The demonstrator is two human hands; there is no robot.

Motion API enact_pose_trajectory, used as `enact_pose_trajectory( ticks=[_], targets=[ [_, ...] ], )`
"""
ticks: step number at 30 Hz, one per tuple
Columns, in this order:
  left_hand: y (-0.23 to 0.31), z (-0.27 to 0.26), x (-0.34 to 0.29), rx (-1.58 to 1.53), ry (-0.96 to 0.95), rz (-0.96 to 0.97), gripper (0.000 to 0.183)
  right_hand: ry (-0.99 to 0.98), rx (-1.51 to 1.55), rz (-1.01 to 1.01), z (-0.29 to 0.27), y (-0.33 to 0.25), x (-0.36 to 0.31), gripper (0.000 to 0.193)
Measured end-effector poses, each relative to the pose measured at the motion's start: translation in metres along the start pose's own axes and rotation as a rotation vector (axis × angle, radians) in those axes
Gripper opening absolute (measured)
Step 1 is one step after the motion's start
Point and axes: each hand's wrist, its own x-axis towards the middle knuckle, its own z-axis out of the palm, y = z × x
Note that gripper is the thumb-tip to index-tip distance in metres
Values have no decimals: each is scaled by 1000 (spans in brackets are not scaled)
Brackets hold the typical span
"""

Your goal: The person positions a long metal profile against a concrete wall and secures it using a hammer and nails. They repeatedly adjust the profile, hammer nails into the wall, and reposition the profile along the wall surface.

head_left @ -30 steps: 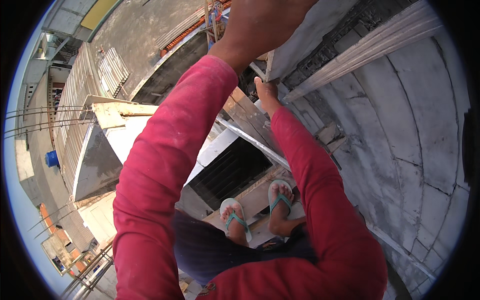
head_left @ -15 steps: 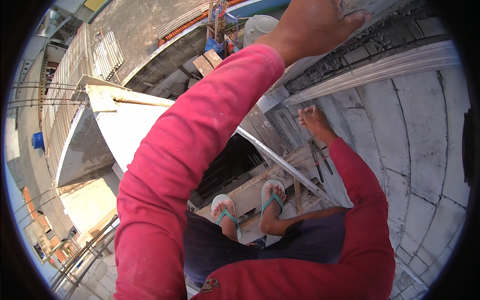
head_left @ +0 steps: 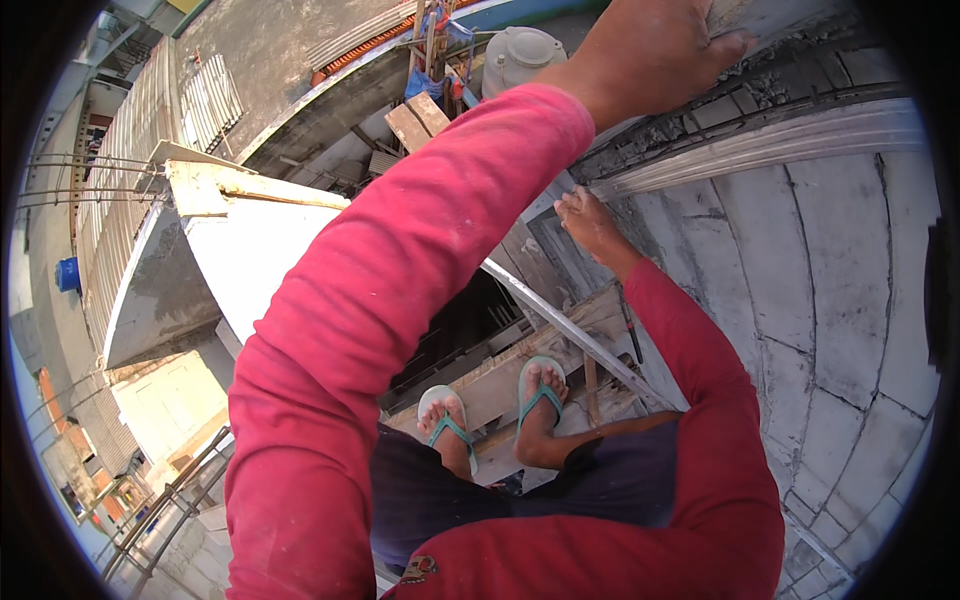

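My left hand (head_left: pixel 650 52) reaches up to the top edge, its thumb stretched out against a rough grey slab (head_left: pixel 775 18). Its other fingers are mostly cut off, so its grip cannot be told. Lower down, my right hand (head_left: pixel 592 228) has its fingers curled closed, close to the near end of a long pale ribbed beam (head_left: pixel 760 155). Whether something small is in those fingers is hidden. Beneath my right forearm shows part of a tool handle (head_left: pixel 633 330), the rest covered by the sleeve.
My sandalled feet stand on a narrow plank (head_left: pixel 495 398) above a dark opening (head_left: pixel 465 315). A pale bar (head_left: pixel 575 335) slants across it. A grey block wall (head_left: pixel 840 270) rises at the right. Rebar (head_left: pixel 165 505) juts out at the lower left; a water tank (head_left: pixel 520 60) stands beyond.
My right hand has moved up and left, from the block wall to the pale beam's end. My left hand has shifted slightly right. The red-handled tool is now mostly covered by my right sleeve.
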Motion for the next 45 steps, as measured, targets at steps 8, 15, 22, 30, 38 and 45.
enact_pose_trajectory(
  ticks=[8,15,22,30,38,45],
  targets=[
    [8,0,-4,-12,48,-35,41,108,26,-99,46,1,68,77],
    [13,-4,-1,-52,-7,-15,44,141,-4,-116,44,36,87,75],
    [25,-23,-7,-28,-71,-39,50,-49,-21,-27,23,18,47,66],
    [10,-42,-37,80,-59,-134,67,-292,-215,-15,-36,5,-54,55],
    [7,-85,-76,185,-96,-278,60,-96,-99,135,-95,-14,-128,49],
    [18,-73,-78,12,-54,-373,61,101,-46,29,-144,-28,-166,46]
  ],
)
